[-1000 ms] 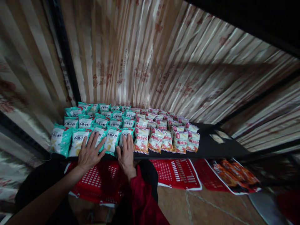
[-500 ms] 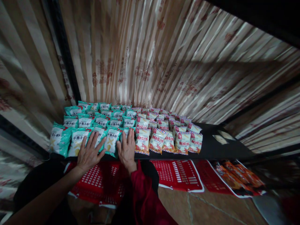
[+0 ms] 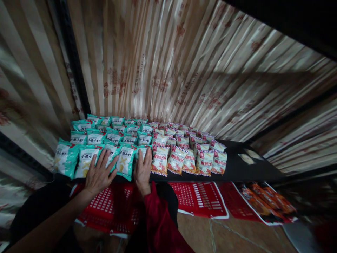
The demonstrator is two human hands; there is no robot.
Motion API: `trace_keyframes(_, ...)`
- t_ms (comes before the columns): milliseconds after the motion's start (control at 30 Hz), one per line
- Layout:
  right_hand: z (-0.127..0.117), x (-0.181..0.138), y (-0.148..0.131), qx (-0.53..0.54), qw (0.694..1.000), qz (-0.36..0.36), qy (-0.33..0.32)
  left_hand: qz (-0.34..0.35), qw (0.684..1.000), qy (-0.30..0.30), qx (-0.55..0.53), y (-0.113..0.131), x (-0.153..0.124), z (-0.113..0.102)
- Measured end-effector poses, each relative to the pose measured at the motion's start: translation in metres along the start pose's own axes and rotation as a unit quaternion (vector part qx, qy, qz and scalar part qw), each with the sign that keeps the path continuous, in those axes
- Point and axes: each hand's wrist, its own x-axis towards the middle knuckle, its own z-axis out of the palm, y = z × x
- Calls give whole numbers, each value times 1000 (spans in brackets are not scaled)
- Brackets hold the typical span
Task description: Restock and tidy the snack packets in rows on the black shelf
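Note:
Rows of teal snack packets (image 3: 113, 137) fill the left part of a black shelf (image 3: 237, 167), and red-and-white snack packets (image 3: 184, 154) lie in rows beside them to the right. My left hand (image 3: 98, 172) rests flat with fingers spread on the front row of teal packets. My right hand (image 3: 143, 170), in a red sleeve, lies flat with fingers together on a teal packet next to the first red-and-white one. Neither hand grips anything.
Striped beige curtain fabric (image 3: 184, 70) hangs behind the shelf. Red plastic baskets (image 3: 200, 198) sit below the shelf front, and a tray of orange packets (image 3: 265, 202) is at the lower right. Two small pale labels (image 3: 249, 156) lie on the bare right shelf end.
Both hands have stayed pressed flat on the front teal packets, shifting only slightly. The view has drifted a little.

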Motion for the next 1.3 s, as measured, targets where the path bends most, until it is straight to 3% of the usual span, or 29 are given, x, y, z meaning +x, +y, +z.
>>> trace_keyframes(533, -4, 13, -9, -24, 999, 32, -29, 8, 1000, 9, 3, 1, 2, 0)
trace_keyframes(867, -9, 7, -11, -5, 999, -48, -18, 6, 1000, 3, 9, 1, 2, -1)
trace_keyframes(1300, -2, 11, -11, -19, 997, -68, -12, 38, 995, 0, 96, 0, 0, 2)
